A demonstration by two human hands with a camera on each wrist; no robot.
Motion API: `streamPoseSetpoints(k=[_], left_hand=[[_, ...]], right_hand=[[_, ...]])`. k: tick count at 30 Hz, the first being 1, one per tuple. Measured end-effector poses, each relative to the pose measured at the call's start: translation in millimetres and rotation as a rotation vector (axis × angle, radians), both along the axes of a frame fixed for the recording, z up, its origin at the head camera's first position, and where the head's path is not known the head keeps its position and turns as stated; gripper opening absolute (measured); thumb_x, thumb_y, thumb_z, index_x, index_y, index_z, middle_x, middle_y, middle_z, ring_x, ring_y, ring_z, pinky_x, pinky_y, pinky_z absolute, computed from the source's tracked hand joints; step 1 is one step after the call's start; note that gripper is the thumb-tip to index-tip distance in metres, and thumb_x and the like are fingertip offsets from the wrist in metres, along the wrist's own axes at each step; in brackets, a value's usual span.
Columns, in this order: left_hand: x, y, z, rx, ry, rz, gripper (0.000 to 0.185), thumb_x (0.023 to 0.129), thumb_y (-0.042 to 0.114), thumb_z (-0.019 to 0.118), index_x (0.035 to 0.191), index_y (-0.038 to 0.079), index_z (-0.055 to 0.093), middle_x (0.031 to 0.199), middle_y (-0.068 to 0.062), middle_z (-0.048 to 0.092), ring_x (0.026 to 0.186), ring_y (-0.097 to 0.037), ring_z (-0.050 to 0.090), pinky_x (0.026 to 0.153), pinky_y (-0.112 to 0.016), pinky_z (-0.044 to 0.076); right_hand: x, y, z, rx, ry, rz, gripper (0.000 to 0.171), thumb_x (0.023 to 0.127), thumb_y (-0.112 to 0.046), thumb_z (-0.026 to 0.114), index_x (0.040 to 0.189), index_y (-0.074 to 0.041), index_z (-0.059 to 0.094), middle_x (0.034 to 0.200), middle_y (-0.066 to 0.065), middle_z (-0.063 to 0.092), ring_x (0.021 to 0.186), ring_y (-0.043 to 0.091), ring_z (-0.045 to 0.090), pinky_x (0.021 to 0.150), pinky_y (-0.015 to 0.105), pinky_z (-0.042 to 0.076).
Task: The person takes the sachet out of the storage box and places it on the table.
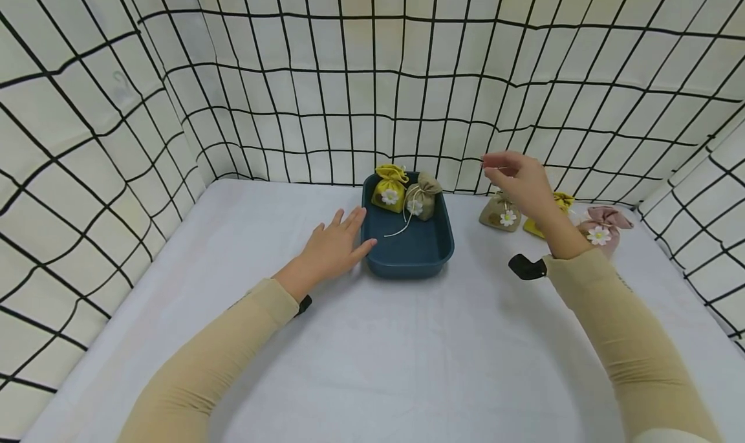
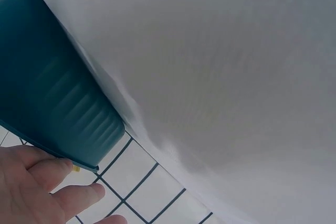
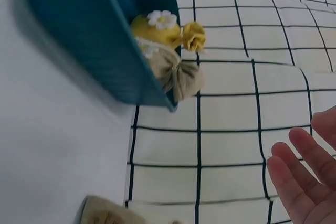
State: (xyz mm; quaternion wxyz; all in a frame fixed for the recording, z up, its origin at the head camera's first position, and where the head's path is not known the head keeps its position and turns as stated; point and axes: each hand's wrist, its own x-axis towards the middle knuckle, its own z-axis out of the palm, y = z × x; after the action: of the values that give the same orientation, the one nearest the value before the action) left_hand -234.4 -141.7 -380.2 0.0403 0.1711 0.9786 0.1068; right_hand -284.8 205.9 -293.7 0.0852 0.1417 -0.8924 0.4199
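Observation:
My left hand (image 1: 334,244) rests on the left rim of a dark teal plastic bin (image 1: 410,262), fingers spread and fairly straight; its fingers (image 2: 50,174) show along the rim in the left wrist view. Inside the bin, at the far end, a yellow drawstring pouch (image 1: 387,189) sits beside a beige drawstring pouch (image 1: 426,204), each with a white flower; a pale cord trails from the beige one. Raised over the table on the right is my right hand (image 1: 520,183), fingers loosely bent and nothing between them in the right wrist view. Below it lies another beige pouch (image 1: 495,214).
Right of that pouch lie another yellow pouch (image 1: 532,228), partly hidden by my right wrist, and a pink pouch (image 1: 608,220), partly behind the forearm. Black grid netting (image 1: 326,94) over pale cloth walls borders the white tabletop (image 1: 372,365) at back and sides.

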Motion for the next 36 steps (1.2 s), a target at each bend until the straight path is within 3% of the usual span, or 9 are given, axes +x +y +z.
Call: streamPoseSetpoints(k=[5, 13, 21, 27, 36], left_hand=[[-1.7, 0.4, -2.1, 0.002, -0.012, 0.006, 0.08, 0.108, 0.055, 0.041, 0.165, 0.007, 0.013, 0.169, -0.01, 0.017, 0.155, -0.04, 0.014, 0.116, -0.067, 0.021], [-3.3, -1.5, -5.8, 0.003, 0.007, 0.007, 0.08, 0.108, 0.056, 0.04, 0.165, 0.008, 0.013, 0.169, -0.01, 0.019, 0.154, -0.04, 0.016, 0.115, -0.068, 0.022], [-2.0, -2.4, -4.8, -0.006, -0.008, 0.014, 0.08, 0.108, 0.056, 0.041, 0.165, 0.008, 0.013, 0.169, -0.009, 0.018, 0.155, -0.039, 0.013, 0.115, -0.068, 0.021], [-1.8, -2.4, -3.1, -0.011, -0.005, 0.014, 0.08, 0.107, 0.056, 0.041, 0.165, 0.008, 0.014, 0.169, -0.009, 0.018, 0.155, -0.039, 0.013, 0.115, -0.068, 0.021], [-3.2, 0.1, -0.7, -0.006, -0.005, 0.006, 0.079, 0.108, 0.055, 0.041, 0.165, 0.008, 0.015, 0.169, -0.009, 0.018, 0.154, -0.039, 0.014, 0.115, -0.068, 0.022]], right_hand=[[-4.6, -21.8, 1.7, -0.02, -0.007, 0.032, 0.036, 0.106, -0.017, 0.059, 0.138, -0.002, 0.063, 0.131, 0.018, 0.066, 0.111, 0.032, 0.065, 0.08, 0.021, 0.049], [-23.1, -51.0, -3.0, -0.001, -0.075, 0.085, 0.037, 0.106, -0.018, 0.059, 0.14, -0.003, 0.061, 0.131, 0.018, 0.065, 0.112, 0.033, 0.065, 0.093, 0.046, 0.052], [-35.7, -73.3, -18.4, -0.005, -0.109, 0.143, 0.035, 0.107, -0.016, 0.057, 0.138, -0.001, 0.062, 0.132, 0.019, 0.065, 0.115, 0.034, 0.064, 0.094, 0.045, 0.054], [-45.7, -85.6, -28.2, -0.078, -0.167, 0.123, 0.034, 0.106, -0.014, 0.058, 0.137, 0.0, 0.063, 0.133, 0.019, 0.064, 0.113, 0.033, 0.064, 0.095, 0.044, 0.053], [-58.9, -103.9, -31.2, -0.093, -0.245, 0.091, 0.037, 0.106, -0.014, 0.058, 0.14, -0.001, 0.061, 0.132, 0.02, 0.064, 0.113, 0.033, 0.066, 0.095, 0.042, 0.054]])
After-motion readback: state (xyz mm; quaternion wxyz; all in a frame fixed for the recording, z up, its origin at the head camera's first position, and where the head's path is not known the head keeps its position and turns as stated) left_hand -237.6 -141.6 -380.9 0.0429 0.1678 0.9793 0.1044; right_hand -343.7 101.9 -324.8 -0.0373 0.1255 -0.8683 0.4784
